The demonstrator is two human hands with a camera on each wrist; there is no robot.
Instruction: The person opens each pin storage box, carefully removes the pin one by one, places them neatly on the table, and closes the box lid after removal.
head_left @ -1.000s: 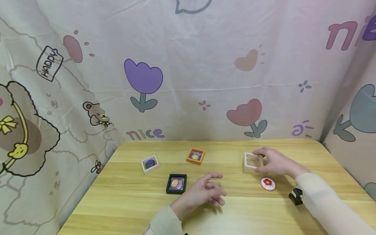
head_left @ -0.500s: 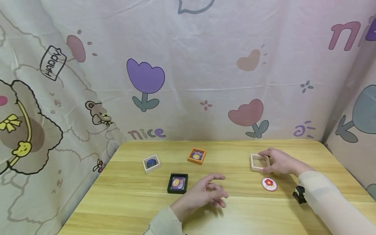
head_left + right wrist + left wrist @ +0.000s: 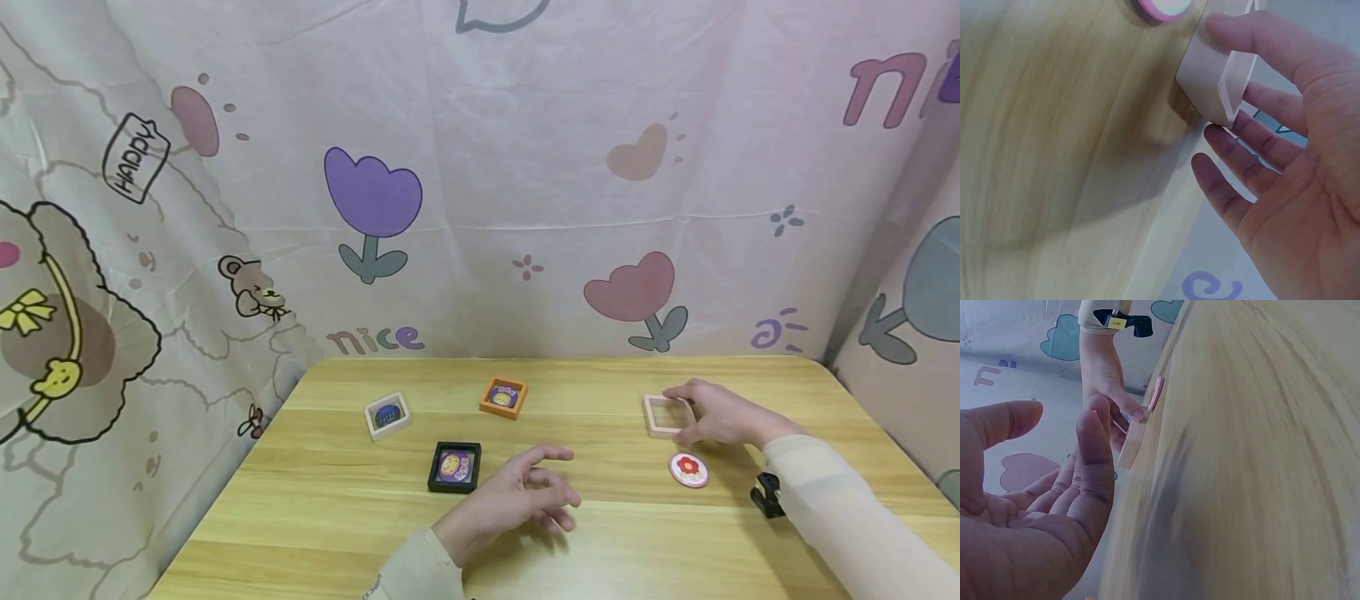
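Observation:
On the right of the table my right hand (image 3: 723, 414) holds a pale, cream-pink square frame (image 3: 663, 432) by its right side. The thumb (image 3: 1241, 30) is on its near wall, with fingers at the far side, in the right wrist view. Just in front of this frame lies a round badge (image 3: 688, 470) with a red flower and a pink rim. Near the middle of the table my left hand (image 3: 513, 496) hovers with loosely bent fingers and nothing in them. Left of it lies a black square frame (image 3: 432, 472) with a purple and yellow round badge inside.
Farther back lie an orange frame (image 3: 500, 412) with a purple and yellow badge and a whitish frame (image 3: 389, 432) with a blue one. Patterned cloth (image 3: 480, 167) hangs behind and beside the wooden table (image 3: 300, 517). A black clip-like device (image 3: 767, 495) is at my right wrist.
My right hand has shifted the pale frame to the right, and it now looks lower, near the tabletop. The left hand has stayed almost still; the head view has turned slightly.

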